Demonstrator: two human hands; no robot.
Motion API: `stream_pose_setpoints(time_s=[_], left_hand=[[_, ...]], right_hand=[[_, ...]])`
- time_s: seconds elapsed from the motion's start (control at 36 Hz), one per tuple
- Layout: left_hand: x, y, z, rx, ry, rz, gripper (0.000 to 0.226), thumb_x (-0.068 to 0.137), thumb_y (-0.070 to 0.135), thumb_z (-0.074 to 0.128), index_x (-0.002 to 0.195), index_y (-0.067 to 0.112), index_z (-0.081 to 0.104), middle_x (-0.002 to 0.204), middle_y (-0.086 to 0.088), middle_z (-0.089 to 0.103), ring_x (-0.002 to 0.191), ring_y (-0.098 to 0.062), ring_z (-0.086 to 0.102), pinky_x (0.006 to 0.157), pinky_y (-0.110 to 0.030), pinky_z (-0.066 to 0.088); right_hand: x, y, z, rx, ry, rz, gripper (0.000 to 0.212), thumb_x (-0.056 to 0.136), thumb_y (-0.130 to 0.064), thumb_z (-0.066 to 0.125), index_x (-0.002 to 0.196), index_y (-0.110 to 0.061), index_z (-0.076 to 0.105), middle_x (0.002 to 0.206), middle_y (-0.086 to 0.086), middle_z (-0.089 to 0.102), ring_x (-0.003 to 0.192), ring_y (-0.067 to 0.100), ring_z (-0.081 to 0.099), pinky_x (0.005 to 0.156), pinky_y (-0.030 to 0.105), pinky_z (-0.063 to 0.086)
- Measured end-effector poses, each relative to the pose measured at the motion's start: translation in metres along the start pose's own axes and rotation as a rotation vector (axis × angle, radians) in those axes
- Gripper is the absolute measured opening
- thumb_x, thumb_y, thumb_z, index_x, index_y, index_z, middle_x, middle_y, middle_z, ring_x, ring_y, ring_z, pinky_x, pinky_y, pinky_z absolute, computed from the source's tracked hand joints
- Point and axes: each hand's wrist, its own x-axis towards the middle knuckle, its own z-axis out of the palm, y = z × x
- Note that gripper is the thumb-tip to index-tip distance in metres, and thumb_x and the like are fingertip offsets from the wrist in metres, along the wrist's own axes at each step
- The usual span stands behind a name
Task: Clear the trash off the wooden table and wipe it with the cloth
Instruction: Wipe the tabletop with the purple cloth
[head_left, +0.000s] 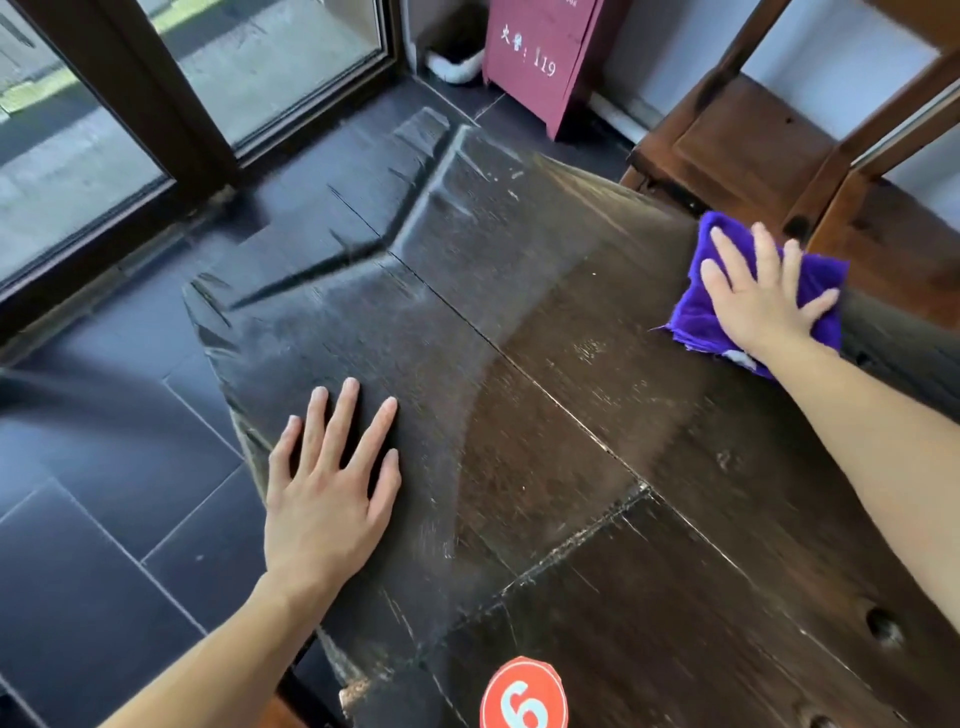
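Round red sticker (523, 696) — numbered 6, stuck at the near edge of the dark wooden desk (597, 415). 
Left hand (327, 488) — flat on the desk near its left edge, fingers (343, 415) spread wide, holding nothing. 
Right hand (763, 296) — palm down on the purple cloth (696, 306), fingers splayed and pressing it to the desk at the far right edge, not closed around it. 
Brown wooden chair (753, 135) — just beyond the cloth. 
Dark red box (540, 57) — on the tiled floor (93, 519) past the desk, marked 119, beside a glass door (83, 171).
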Motion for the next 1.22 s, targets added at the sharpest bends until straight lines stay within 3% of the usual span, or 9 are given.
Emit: stream_pose_setpoints(time_s=[0.14,0.33,0.61,0.75,0.89,1.0,1.11,1.22], left_hand=[[0.001,0.000,0.001,-0.013,0.015,0.015,0.056,0.105,0.050,0.026,0.159,0.036,0.028,0.170,-0.001,0.017,0.159,-0.025,0.009,0.126,-0.048,0.015],[-0.001,-0.002,0.003,-0.002,-0.009,0.010,0.057,0.105,0.051,0.024,0.160,0.037,0.024,0.171,-0.001,0.014,0.159,-0.026,0.005,0.126,-0.050,0.014],[0.003,-0.002,0.004,-0.006,0.036,0.022,0.056,0.104,0.049,0.030,0.159,0.037,0.030,0.170,-0.001,0.018,0.158,-0.026,0.010,0.125,-0.050,0.018],[0.003,-0.002,0.005,-0.049,0.028,0.018,0.056,0.104,0.052,0.028,0.158,0.040,0.029,0.170,0.002,0.016,0.159,-0.022,0.007,0.127,-0.048,0.014],[0.006,-0.004,-0.006,-0.304,0.070,-0.049,0.054,0.104,0.052,0.026,0.155,0.037,0.038,0.169,0.005,0.021,0.157,-0.016,0.015,0.128,-0.040,0.011],[0.003,-0.003,-0.019,-0.631,0.131,-0.232,0.051,0.105,0.045,0.033,0.154,0.030,0.040,0.165,0.011,0.032,0.150,-0.013,0.031,0.121,-0.037,0.025],[0.003,-0.004,-0.029,-0.809,0.062,-0.351,0.046,0.109,0.044,0.031,0.153,0.035,0.041,0.160,0.018,0.038,0.147,-0.004,0.031,0.107,-0.024,0.022],[0.005,-0.015,-0.038,-1.130,-0.024,-0.370,0.050,0.110,0.044,0.030,0.153,0.026,0.045,0.161,0.011,0.038,0.148,-0.003,0.030,0.111,-0.011,0.017]], right_hand=[[0.002,-0.003,0.006,0.010,0.038,0.121,0.052,0.101,-0.063,0.008,0.153,-0.057,0.004,0.169,-0.012,-0.005,0.155,0.025,-0.013,0.113,0.075,-0.008],[-0.003,-0.037,0.010,0.018,-0.017,0.114,0.053,0.100,-0.065,0.008,0.151,-0.059,-0.003,0.167,-0.011,-0.017,0.153,0.028,-0.021,0.110,0.078,-0.009],[-0.025,-0.184,0.033,-0.010,0.029,-0.295,0.055,0.099,-0.067,0.007,0.152,-0.058,-0.004,0.168,-0.007,-0.017,0.152,0.034,-0.023,0.105,0.082,-0.012],[-0.056,-0.226,0.048,-0.025,0.016,-0.455,0.053,0.101,-0.064,0.007,0.152,-0.058,-0.002,0.168,-0.009,-0.017,0.152,0.032,-0.024,0.104,0.082,-0.012],[-0.098,-0.236,0.064,-0.026,0.017,-0.549,0.051,0.102,-0.062,0.009,0.153,-0.059,0.000,0.168,-0.011,-0.017,0.152,0.031,-0.022,0.105,0.082,-0.011],[-0.156,-0.231,0.083,-0.025,0.017,-0.596,0.051,0.103,-0.061,0.010,0.153,-0.059,0.001,0.167,-0.013,-0.017,0.153,0.028,-0.022,0.105,0.081,-0.012],[-0.220,-0.212,0.103,-0.034,0.001,-0.634,0.052,0.102,-0.062,0.010,0.153,-0.059,-0.001,0.167,-0.015,-0.018,0.153,0.028,-0.022,0.105,0.081,-0.011],[-0.290,-0.187,0.122,-0.047,0.012,-0.657,0.052,0.102,-0.061,0.011,0.153,-0.058,0.000,0.168,-0.014,-0.016,0.154,0.028,-0.019,0.106,0.080,-0.008]])
